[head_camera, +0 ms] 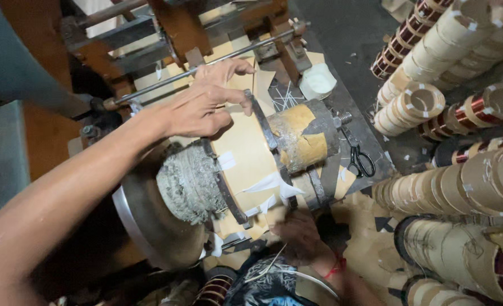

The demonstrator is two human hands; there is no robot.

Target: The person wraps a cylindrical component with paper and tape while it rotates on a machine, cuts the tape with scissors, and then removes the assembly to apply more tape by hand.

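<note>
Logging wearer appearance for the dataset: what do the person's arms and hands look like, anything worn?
Both bare: no gloves, no sleeves in view. The left hand and its long forearm carry no ring, watch or band that shows. The right hand has a red band at the wrist. Nothing else worn that I can make out.

We see black-handled scissors [360, 160] lying on the table [370, 133], just right of the machine. To our right, paper-wrapped coils [478, 175] are stacked beside bare copper-wound ones [401, 39].
</note>
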